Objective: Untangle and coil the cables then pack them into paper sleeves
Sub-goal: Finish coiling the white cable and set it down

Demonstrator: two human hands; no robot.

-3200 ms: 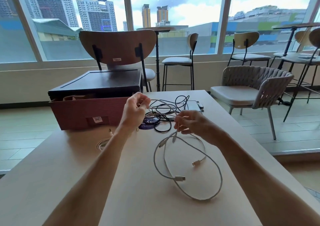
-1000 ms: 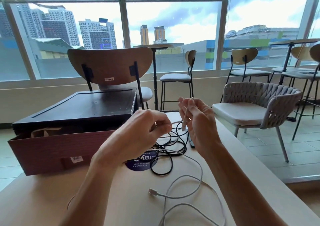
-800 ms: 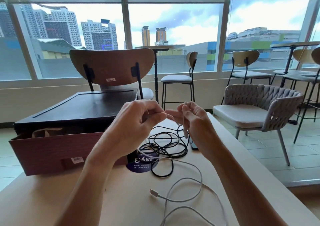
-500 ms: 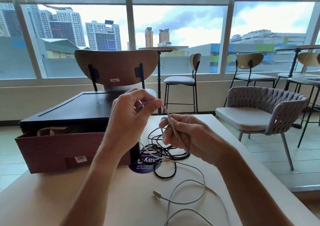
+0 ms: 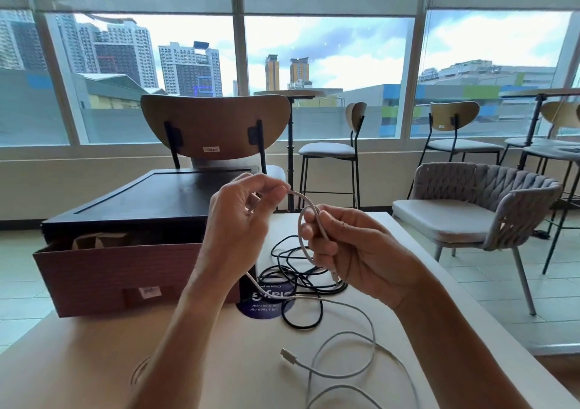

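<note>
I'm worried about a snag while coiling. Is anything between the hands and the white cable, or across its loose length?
Nothing between: the left hand and right hand both pinch the white cable. Its loose length crosses the black cable beside the blue sticker, so that might drag along.

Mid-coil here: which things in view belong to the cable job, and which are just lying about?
Job: white cable, gripped by left hand and right hand; black cable tangle; brown paper in the cardboard box, probably the sleeves.
Lying about: black tray on the box; round blue sticker; wooden chair; woven armchair.
</note>
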